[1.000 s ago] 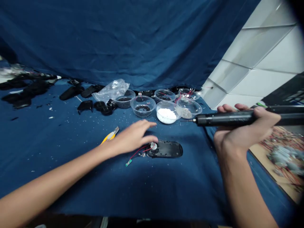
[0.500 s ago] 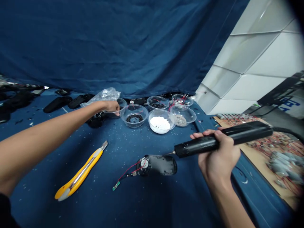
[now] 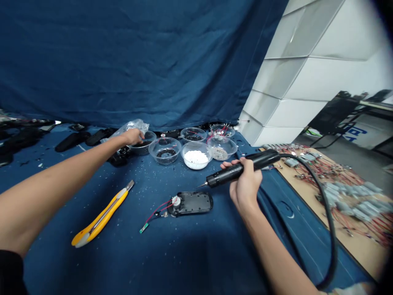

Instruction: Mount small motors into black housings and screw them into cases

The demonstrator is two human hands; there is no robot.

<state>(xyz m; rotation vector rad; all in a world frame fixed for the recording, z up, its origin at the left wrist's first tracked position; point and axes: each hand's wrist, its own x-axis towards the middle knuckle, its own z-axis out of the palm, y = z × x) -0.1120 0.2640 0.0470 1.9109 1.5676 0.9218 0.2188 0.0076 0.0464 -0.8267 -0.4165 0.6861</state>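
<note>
While we lean over the blue cloth (image 3: 190,250), the nearest thing is the yellow knife (image 3: 100,220), lying flat at our left with its blade end pointing away from us. Just right of it lies the black shell (image 3: 193,203), open side up, with a small round motor (image 3: 176,200) at its left end and thin red wires (image 3: 155,211) trailing to a tiny green board (image 3: 142,230) on the cloth.

Our right hand (image 3: 244,184) is closed around the black driver (image 3: 242,169), which we hold nearly level, its tip aimed left and hanging just above and to the right of the shell, not touching it. A thick black cable (image 3: 330,217) loops from the driver's back end round to our right and down toward us.

Farther off, our left hand (image 3: 132,135) reaches out to a clear bowl (image 3: 144,146) with dark bits in it; the fingers curl over its near-left rim, but we cannot tell whether they pinch anything. A crumpled plastic bag (image 3: 132,125) sits just behind that hand. Right of it stand more clear bowls: one with dark pieces (image 3: 165,150), one with white grains (image 3: 195,155), one with greyish bits (image 3: 221,148), and two behind them with red wires.

Black casings (image 3: 73,140) lie at the far left. A brown board (image 3: 344,192) strewn with wired parts runs along our right.
</note>
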